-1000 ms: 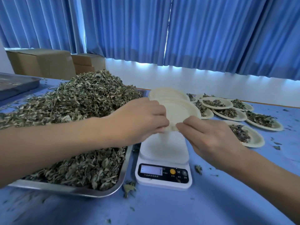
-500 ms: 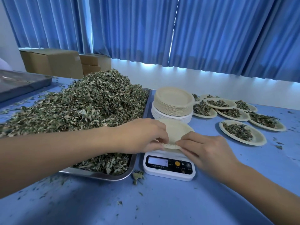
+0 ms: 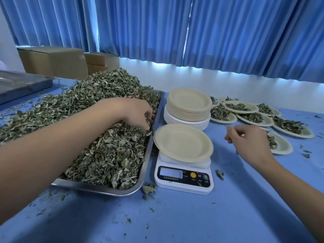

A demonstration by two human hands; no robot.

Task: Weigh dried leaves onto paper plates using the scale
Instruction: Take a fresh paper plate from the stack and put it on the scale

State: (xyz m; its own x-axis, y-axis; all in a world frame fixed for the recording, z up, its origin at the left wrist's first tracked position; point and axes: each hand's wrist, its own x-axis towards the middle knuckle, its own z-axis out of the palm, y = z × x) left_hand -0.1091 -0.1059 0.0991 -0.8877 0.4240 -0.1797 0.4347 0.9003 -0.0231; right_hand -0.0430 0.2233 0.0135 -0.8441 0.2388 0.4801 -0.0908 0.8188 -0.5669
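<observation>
- The left hand [image 3: 136, 113] is reaching into the dried leaves [image 3: 105, 151] at centre left of the frame. Its fingers are curling down around a clump, though the tips are half buried, so how much they are gripping is hard to tell.
- The leaves are lying heaped high in a metal tray [image 3: 145, 165], which is filling the left half of the picture. Its right rim is sitting just beside the scale [image 3: 184, 179].
- An empty paper plate [image 3: 183, 142] is sitting on the scale at centre frame and overhanging its platform. The display is glowing, but the reading is too blurred for me to make out.
- The right hand [image 3: 249, 142] is hovering over the blue table [image 3: 175, 221] to the right of the scale. Its fingers are loosely bent and are holding nothing.
- A stack of plates [image 3: 189, 106] is standing just above the scale in the frame.
- Filled plates [image 3: 240, 106], each carrying a small heap of leaves, are lying overlapped at upper right, with one partly hidden behind the right hand.
- Loose leaf bits are lying scattered across the table, and blue curtains [image 3: 228, 32] are hanging along the top.
</observation>
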